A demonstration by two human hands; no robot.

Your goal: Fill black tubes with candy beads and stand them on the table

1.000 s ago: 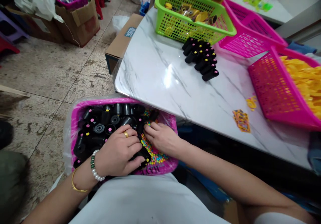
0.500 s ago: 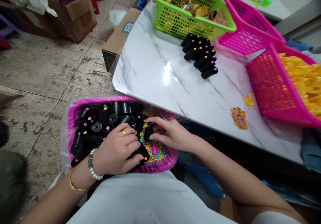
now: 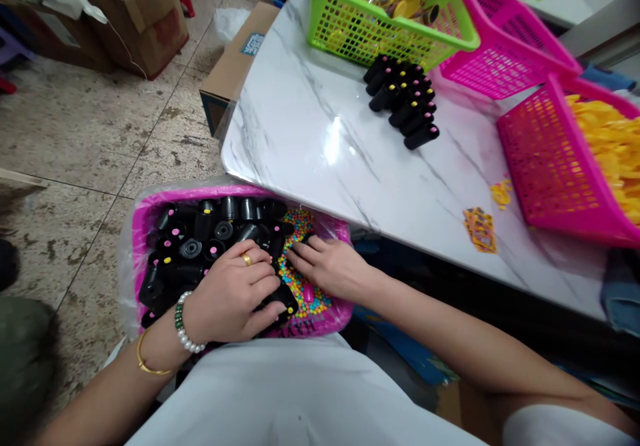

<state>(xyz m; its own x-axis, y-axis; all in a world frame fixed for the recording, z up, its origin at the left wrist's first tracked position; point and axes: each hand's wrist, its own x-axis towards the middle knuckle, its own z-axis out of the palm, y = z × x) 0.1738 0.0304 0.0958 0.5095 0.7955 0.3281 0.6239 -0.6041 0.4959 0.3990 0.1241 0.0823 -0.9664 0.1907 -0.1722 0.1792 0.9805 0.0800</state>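
A pink tub [image 3: 145,216] lined with clear plastic holds many black plastic tubes [image 3: 183,273] with pink or yellow buttons, and small colourful beads [image 3: 300,219] at its right end. My left hand [image 3: 235,293] is curled over the tubes, its thumb and fingers closed around a black tube [image 3: 280,296] with a yellow button. My right hand [image 3: 330,266] is palm down in the beads, fingers bent around a dark tube mostly hidden beneath it. A small pink piece [image 3: 309,293] lies on the beads just below that hand.
On the white marbled table [image 3: 300,126] stand rows of black tubes [image 3: 405,99], a green basket [image 3: 390,39], a pink basket [image 3: 505,66] and another pink basket of yellow parts [image 3: 540,159]. Printed stickers [image 3: 480,229] lie near its front edge. A cardboard box [image 3: 235,59] is beside the table.
My right hand has turned palm down and lowered into the beads, covering the black tube that showed between its fingers. My left hand has barely moved. The view has shifted slightly.
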